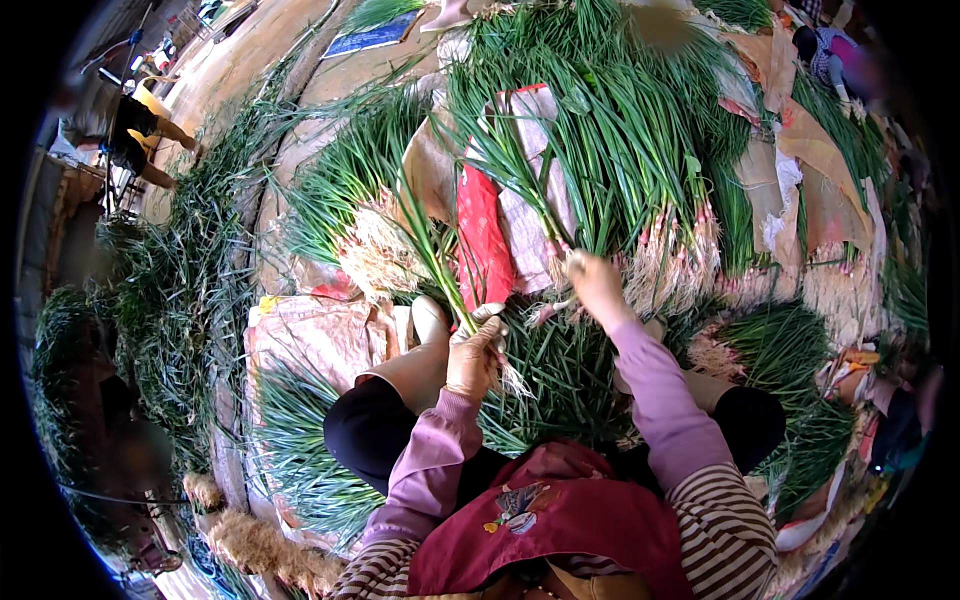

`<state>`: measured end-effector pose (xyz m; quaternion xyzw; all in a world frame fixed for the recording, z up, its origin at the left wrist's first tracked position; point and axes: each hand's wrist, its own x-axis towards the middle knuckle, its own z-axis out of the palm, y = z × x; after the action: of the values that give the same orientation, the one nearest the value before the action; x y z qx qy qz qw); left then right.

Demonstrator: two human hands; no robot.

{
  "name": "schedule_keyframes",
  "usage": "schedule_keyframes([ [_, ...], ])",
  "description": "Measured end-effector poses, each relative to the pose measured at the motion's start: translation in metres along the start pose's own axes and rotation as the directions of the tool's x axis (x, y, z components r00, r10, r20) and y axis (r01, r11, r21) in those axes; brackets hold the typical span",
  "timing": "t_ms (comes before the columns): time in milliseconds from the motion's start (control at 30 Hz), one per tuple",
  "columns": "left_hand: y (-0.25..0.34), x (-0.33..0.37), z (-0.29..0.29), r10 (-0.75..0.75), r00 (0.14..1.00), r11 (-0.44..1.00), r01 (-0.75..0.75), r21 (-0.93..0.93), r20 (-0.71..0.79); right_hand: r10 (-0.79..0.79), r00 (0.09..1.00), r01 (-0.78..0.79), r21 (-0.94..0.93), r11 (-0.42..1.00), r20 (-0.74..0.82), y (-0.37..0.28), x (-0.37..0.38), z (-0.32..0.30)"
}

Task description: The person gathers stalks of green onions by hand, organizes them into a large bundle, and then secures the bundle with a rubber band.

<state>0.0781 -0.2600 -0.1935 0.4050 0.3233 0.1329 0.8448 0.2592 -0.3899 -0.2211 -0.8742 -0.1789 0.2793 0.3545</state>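
My left hand (474,358), in a pale glove, is closed around the stems of a few scallions (440,265). Their green leaves point up and away, and their whitish roots hang below the fist. To the right, my right hand (596,287) is closed at the root end of other scallions (540,212), whose leaves lie over a pale sack (530,135); its fingertips are partly hidden. Just beyond that hand spreads a big heap of scallions (640,150), pinkish bulbs and roots toward me. A smaller heap (370,190) lies to the left, roots also facing me.
Between my knees lie loose green leaves (570,370). More scallions rest by my left leg (310,440) and my right leg (790,350). A folded pinkish sack (320,345) sits at the left. Leaf litter (200,270) covers the ground there. Another person (835,60) is at the far right.
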Motion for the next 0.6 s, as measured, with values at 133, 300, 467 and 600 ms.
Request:
schedule_keyframes([
  [133, -0.01, 0.006, -0.006, -0.075, 0.997, 0.987, 0.077, 0.138, -0.021, -0.064, 0.996, 0.025, -0.483, 0.875, -0.066, -0.011, 0.063, 0.007],
  [300, -0.026, 0.011, -0.009, -0.155, 0.987, 0.986, 0.158, 0.049, -0.045, -0.164, 0.969, 0.179, -0.068, 0.982, 0.182, -0.038, -0.031, 0.004],
  [467, -0.043, 0.006, -0.003, -0.193, 0.981, 0.972, 0.191, 0.137, 0.005, -0.383, 0.924, 0.363, 0.282, 0.888, 0.017, 0.011, -0.056, 0.043],
  [600, -0.039, -0.005, 0.001, -0.176, 0.984, 0.966, 0.167, 0.196, 0.029, -0.098, 0.984, 0.061, 0.234, 0.97, 0.15, 0.0, -0.031, 0.055],
])
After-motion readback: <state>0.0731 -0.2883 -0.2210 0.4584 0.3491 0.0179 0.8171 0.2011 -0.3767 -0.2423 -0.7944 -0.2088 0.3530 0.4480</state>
